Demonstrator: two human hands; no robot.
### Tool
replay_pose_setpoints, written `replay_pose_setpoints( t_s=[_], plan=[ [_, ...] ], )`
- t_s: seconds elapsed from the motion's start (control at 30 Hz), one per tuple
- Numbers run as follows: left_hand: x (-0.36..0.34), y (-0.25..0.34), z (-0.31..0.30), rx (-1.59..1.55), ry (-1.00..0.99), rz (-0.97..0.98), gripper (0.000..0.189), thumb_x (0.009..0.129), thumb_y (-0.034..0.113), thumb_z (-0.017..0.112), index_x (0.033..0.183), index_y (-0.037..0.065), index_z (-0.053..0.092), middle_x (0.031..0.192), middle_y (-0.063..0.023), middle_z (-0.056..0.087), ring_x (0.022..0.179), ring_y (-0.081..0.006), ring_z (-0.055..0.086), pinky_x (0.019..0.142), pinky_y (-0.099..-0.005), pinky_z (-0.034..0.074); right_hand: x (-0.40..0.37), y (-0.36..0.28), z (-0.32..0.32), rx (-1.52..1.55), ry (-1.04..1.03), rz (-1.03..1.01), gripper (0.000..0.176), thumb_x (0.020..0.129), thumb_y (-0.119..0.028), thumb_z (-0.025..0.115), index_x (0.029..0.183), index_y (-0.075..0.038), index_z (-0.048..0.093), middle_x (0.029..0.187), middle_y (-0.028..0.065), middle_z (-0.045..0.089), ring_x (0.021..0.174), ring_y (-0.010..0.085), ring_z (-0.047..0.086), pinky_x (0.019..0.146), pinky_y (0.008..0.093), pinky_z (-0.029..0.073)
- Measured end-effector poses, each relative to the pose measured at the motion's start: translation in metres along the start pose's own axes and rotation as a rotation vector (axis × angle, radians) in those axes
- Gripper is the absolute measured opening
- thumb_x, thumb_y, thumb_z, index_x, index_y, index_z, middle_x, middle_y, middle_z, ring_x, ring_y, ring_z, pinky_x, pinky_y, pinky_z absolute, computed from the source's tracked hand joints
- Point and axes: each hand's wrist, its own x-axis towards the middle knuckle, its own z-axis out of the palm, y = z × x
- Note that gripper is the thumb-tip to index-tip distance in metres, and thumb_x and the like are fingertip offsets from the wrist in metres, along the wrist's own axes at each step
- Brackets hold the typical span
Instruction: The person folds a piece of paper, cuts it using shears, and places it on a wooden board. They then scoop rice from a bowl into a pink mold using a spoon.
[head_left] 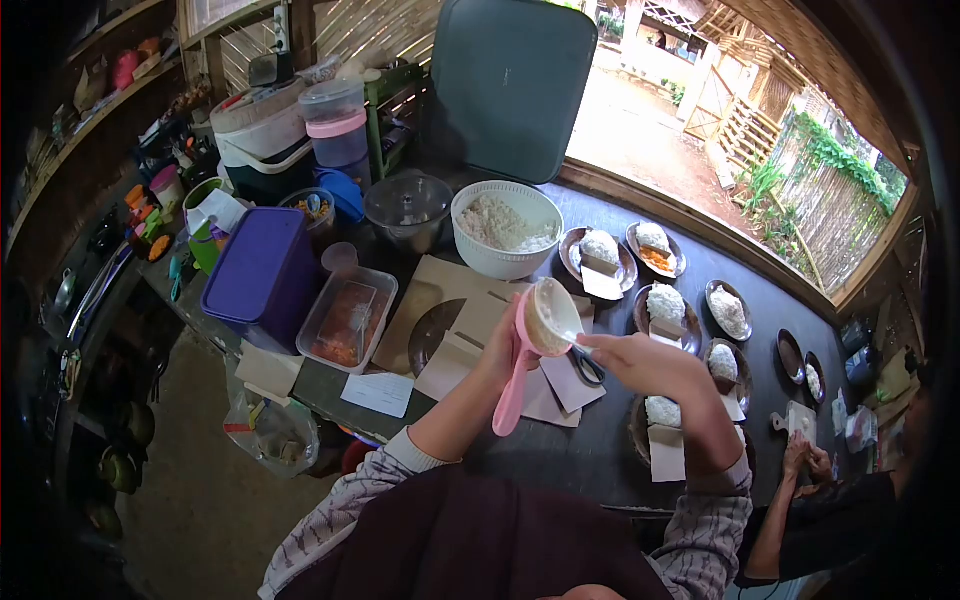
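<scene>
The left hand (497, 350) is closed around the handle of a pink scoop (510, 395) and props a small white bowl (555, 315), packed with rice, against the scoop's head. The right hand (640, 362) has its fingertips pinched together on something white at the bowl's rim; what it is cannot be told. Both are held in the air above the middle of the dark table (560, 455), over brown paper sheets (440, 290) and a pair of scissors (588, 366).

Free room is tight. Just beyond the bowl stands a large white bowl of rice (500, 262). To the right, mounds of rice (665, 300) sit on small dark plates, each with a paper slip. To the left, a clear tub (380, 283) of orange food lies beside a purple box (262, 275). The barest stretch of tabletop is near the person's body, along the near edge. A plastic bag (270, 430) hangs off that edge at the left.

At the far right another person's hands (808, 460) rest on the table. A grey tray (510, 85) leans upright at the back against a wide opening onto a yard with wooden fencing. Crowded shelves fill the left wall.

A white slip (378, 392) lies at the table edge; any print on it is too small to read.
</scene>
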Motion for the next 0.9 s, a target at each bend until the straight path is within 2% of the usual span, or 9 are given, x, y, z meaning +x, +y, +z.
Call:
replay_pose_setpoints(
  t_s=[0.1,0.33,0.43,0.5,0.53,0.63,0.73,0.83,0.9],
  plan=[
    [-0.003,0.004,0.007,0.108,0.084,0.025,0.047,0.089,0.056,0.034,0.106,0.015,0.052,0.063,0.0008,0.057,0.037,-0.0036,0.042,0.03,-0.0156,0.03,-0.002,-0.025,-0.004,0.032,-0.089,0.161,0.036,0.093,-0.028,0.038,0.126,-0.016,0.046,0.081,0.0226,0.061,0.075,0.0402,0.058,0.069,0.0439,0.045],
    [-0.005,0.001,0.003,0.265,0.06,0.028,0.044,0.091,0.052,0.033,0.106,0.015,0.051,0.063,0.0014,0.056,0.038,-0.0036,0.042,0.032,-0.0167,0.032,-0.01,-0.015,0.007,0.032,-0.066,0.176,0.036,0.092,-0.027,0.039,0.126,-0.016,0.046,0.082,0.0246,0.06,0.073,0.0407,0.058,0.068,0.0437,0.045],
    [-0.003,0.0,0.0,0.21,0.021,0.046,0.044,0.091,0.052,0.032,0.107,0.014,0.051,0.064,0.001,0.056,0.039,-0.0044,0.043,0.032,-0.017,0.032,-0.013,-0.013,0.005,0.06,-0.032,0.158,0.035,0.093,-0.026,0.04,0.126,-0.017,0.046,0.07,0.0182,0.059,0.059,0.0315,0.058,0.058,0.0388,0.045],
    [-0.004,-0.001,-0.002,0.162,-0.034,0.073,0.053,0.091,0.052,0.032,0.12,0.01,0.046,0.088,-0.0047,0.06,0.052,-0.0045,0.053,0.033,-0.0136,0.035,-0.018,-0.003,-0.007,0.383,-0.151,0.229,0.035,0.094,-0.026,0.039,0.128,-0.02,0.045,0.057,0.0061,0.048,0.045,0.0151,0.049,0.044,0.0293,0.038],
    [-0.004,-0.002,-0.003,0.161,-0.035,0.075,0.053,0.091,0.052,0.032,0.12,0.01,0.046,0.088,-0.0047,0.06,0.052,-0.0045,0.053,0.033,-0.0136,0.035,-0.025,0.009,-0.011,0.781,-0.207,0.192,0.034,0.097,-0.024,0.035,0.128,-0.015,0.043,0.053,-0.0049,0.033,0.041,0.0023,0.031,0.037,0.019,0.023],
    [-0.003,-0.001,-0.003,0.11,-0.113,0.083,0.053,0.091,0.052,0.031,0.122,0.011,0.044,0.094,-0.0068,0.06,0.054,-0.0051,0.054,0.033,-0.0137,0.035,-0.042,0.018,-0.013,0.871,-0.04,0.157,0.035,0.097,-0.025,0.034,0.129,-0.012,0.041,0.052,-0.0035,0.034,0.041,0.0026,0.03,0.036,0.0181,0.024],
    [-0.002,-0.001,0.0,0.078,-0.021,0.097,0.053,0.092,0.051,0.031,0.123,0.011,0.044,0.096,-0.0071,0.06,0.056,-0.0052,0.055,0.033,-0.0142,0.035,-0.044,0.01,-0.004,0.649,-0.012,0.15,0.035,0.097,-0.023,0.034,0.128,-0.009,0.042,0.055,-0.0008,0.04,0.046,0.0071,0.04,0.044,0.0239,0.033],
    [-0.004,-0.001,0.005,0.092,0.036,0.107,0.051,0.092,0.05,0.031,0.12,0.011,0.046,0.089,-0.0055,0.061,0.052,-0.0047,0.053,0.032,-0.0151,0.035,-0.037,0.004,0.011,0.374,0.002,0.146,0.035,0.095,-0.025,0.036,0.127,-0.012,0.043,0.059,0.01,0.047,0.055,0.0145,0.051,0.055,0.0314,0.041],
    [-0.005,-0.004,0.005,0.18,0.067,0.141,0.044,0.09,0.052,0.036,0.105,0.013,0.05,0.063,0.0001,0.054,0.039,-0.0052,0.042,0.033,-0.018,0.031,-0.028,-0.001,0.023,0.271,0.057,0.135,0.034,0.094,-0.024,0.038,0.127,-0.015,0.042,0.063,0.0164,0.051,0.057,0.0206,0.055,0.057,0.0339,0.042]
  ],
)
